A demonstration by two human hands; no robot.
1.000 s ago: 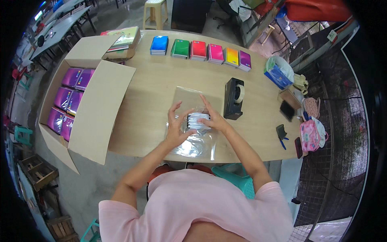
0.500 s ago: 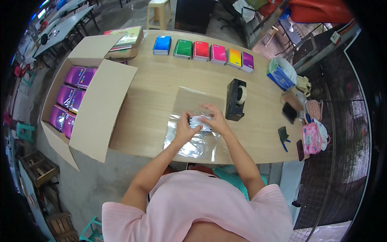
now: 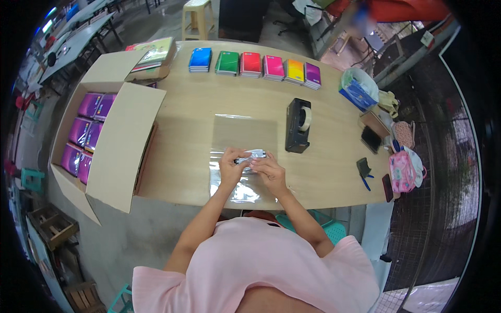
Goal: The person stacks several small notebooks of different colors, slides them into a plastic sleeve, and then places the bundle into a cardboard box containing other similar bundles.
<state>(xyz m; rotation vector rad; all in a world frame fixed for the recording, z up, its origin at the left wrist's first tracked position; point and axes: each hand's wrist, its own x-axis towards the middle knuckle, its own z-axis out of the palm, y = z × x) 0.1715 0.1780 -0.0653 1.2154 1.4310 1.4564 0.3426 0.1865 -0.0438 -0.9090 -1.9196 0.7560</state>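
Observation:
My left hand (image 3: 231, 164) and my right hand (image 3: 267, 171) are together over a clear plastic sheet (image 3: 243, 136) spread on the wooden table (image 3: 198, 104). Both hands grip a small stack wrapped in clear film (image 3: 251, 155), seen edge-on between the fingers. The sheet's near part lies crumpled under my hands and reaches the table's front edge. A black tape dispenser (image 3: 298, 125) stands just right of the sheet.
A row of coloured notebooks (image 3: 255, 65) lies along the far edge. An open cardboard box (image 3: 112, 141) with purple packs (image 3: 86, 133) sits at the left. A blue bag (image 3: 357, 89), phones (image 3: 371, 139) and pouches (image 3: 402, 169) crowd the right end.
My hands came closer together and nearer to me, turning the wrapped stack from lying flat to standing on its edge. The plastic sheet bunched up under them.

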